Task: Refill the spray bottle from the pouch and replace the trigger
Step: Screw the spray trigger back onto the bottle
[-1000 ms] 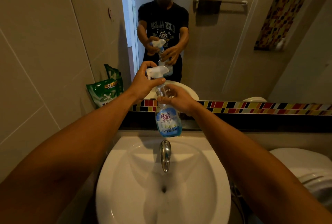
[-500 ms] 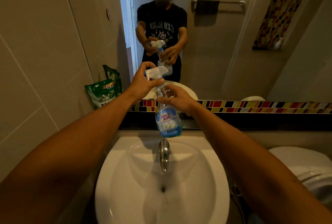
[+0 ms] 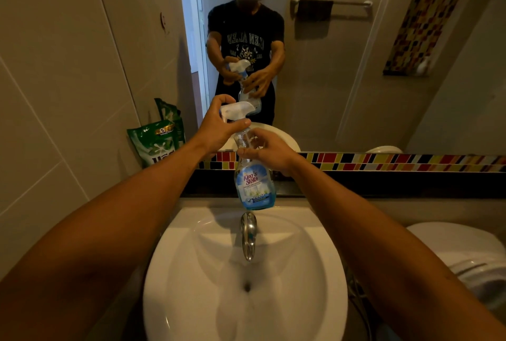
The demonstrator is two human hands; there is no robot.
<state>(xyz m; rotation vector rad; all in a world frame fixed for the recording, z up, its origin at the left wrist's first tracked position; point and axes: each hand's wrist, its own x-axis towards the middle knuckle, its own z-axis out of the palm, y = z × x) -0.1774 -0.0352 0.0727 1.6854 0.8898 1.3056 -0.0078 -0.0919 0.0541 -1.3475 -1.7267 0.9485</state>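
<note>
A clear spray bottle (image 3: 254, 184) with a blue King's Stella label hangs upright above the tap, held in the air. My right hand (image 3: 269, 150) grips its clear neck from the right. My left hand (image 3: 219, 128) is closed around the white trigger head (image 3: 236, 109) sitting on top of the bottle, thumb across the collar. A green refill pouch (image 3: 154, 143) leans against the tiled wall on the ledge at the left, apart from both hands.
A white basin (image 3: 191, 272) with a chrome tap (image 3: 248, 234) lies below the bottle. A mirror (image 3: 356, 67) above a coloured tile strip reflects a person holding the bottle. A white toilet (image 3: 465, 253) stands at the right.
The bottle and both hands stay almost in place; the left hand's grip on the trigger head has shifted only slightly.
</note>
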